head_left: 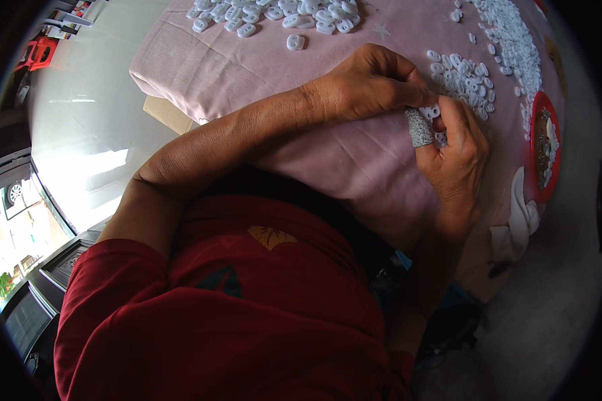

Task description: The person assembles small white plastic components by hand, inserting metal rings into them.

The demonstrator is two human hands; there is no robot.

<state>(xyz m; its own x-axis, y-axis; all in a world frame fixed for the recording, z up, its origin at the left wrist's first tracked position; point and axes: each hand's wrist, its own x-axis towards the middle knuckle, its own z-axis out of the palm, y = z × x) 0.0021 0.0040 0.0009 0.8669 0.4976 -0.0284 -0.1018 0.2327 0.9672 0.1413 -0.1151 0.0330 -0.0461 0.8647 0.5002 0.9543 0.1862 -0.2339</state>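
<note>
My left hand (378, 83) and my right hand (458, 144) meet over the near side of a table with a pink cloth (247, 73). Both hands are closed in a pinch, fingertips together. A small white plastic piece with holes (433, 111) shows between the fingers of my right hand. What my left fingertips grip, if anything, is hidden. Grey speckled wrapping (418, 127) covers my right thumb. Just beyond the hands lies a pile of small white oval pieces (467, 80), each with two holes.
Larger white oval pieces (274, 12) are heaped at the far left, with one piece (295, 43) apart. Small white parts (515, 50) spread along the right. A red-rimmed tray (536, 177) holds small metal and white parts. White crumpled fabric (517, 217) lies near it.
</note>
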